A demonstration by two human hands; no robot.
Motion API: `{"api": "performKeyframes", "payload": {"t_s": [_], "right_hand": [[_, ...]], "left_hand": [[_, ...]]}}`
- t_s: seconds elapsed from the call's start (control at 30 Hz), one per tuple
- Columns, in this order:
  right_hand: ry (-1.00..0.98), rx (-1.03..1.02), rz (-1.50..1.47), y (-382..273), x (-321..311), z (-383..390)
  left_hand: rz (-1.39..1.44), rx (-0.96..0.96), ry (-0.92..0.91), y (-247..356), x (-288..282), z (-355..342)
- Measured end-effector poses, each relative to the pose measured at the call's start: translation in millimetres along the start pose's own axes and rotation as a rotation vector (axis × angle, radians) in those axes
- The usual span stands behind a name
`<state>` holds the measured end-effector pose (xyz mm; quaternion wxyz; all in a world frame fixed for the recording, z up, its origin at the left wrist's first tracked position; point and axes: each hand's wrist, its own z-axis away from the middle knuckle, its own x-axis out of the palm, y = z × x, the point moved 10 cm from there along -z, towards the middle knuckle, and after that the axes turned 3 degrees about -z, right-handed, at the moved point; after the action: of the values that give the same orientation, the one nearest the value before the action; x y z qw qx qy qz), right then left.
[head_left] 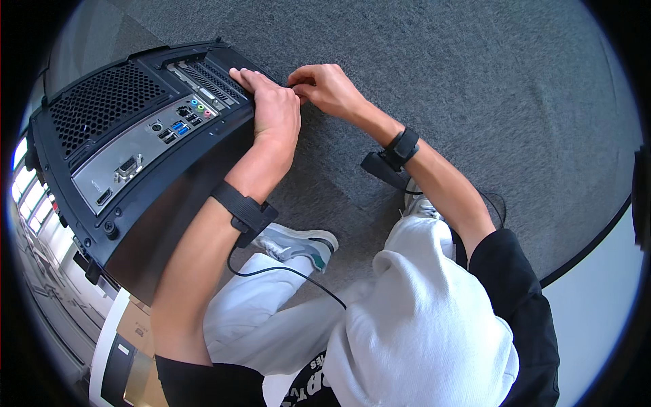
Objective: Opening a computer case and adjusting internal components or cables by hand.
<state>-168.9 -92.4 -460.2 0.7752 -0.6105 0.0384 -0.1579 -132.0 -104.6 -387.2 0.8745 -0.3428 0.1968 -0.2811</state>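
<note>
A black desktop computer case (pixel 163 166) stands at the left, its rear panel with metal port plate (pixel 146 152) and honeycomb vent (pixel 102 102) turned upward. My left hand (pixel 274 108) lies over the case's right-hand end, fingers bent across the edge beside the expansion slot covers (pixel 207 81). Close against it, my right hand (pixel 325 88) is closed in a pinch at the case's side edge. What its fingertips hold, if anything, is hidden. Both wrists wear black straps with small devices.
Grey carpet (pixel 475 81) surrounds the case. My legs and sneakers (pixel 298 244) are just below it. A thin black cable (pixel 291 270) runs from the left wrist strap across my trousers. Cardboard boxes (pixel 135 332) stand at the lower left, and a white surface (pixel 597 292) borders the right.
</note>
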Motion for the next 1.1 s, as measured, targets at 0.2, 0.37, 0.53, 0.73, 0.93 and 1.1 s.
{"api": "performKeyframes", "payload": {"t_s": [0.2,0.37,0.53,0.73,0.93,1.1], "right_hand": [[0.048,-0.014,0.056,-1.1,1.7,-0.9],[0.071,0.001,0.007,0.0,-2.6,4.2],[0.111,0.059,-0.093,4.8,0.7,12.5],[0.121,0.084,-0.178,10.0,-4.5,7.8],[0.143,-0.162,0.077,-5.8,-7.1,8.5],[0.127,-0.234,0.089,-9.6,-5.2,7.4]], "left_hand": [[0.004,-0.024,0.045,-1.9,-0.6,1.8],[0.013,-0.035,0.066,-3.8,-1.1,1.2],[-0.029,-0.076,0.149,-13.3,-8.8,0.8],[0.313,0.013,0.070,-23.5,-11.7,-9.5],[0.328,0.010,0.105,-24.8,-11.7,-12.6],[0.372,0.032,0.065,-25.2,-5.5,-13.2]]}}
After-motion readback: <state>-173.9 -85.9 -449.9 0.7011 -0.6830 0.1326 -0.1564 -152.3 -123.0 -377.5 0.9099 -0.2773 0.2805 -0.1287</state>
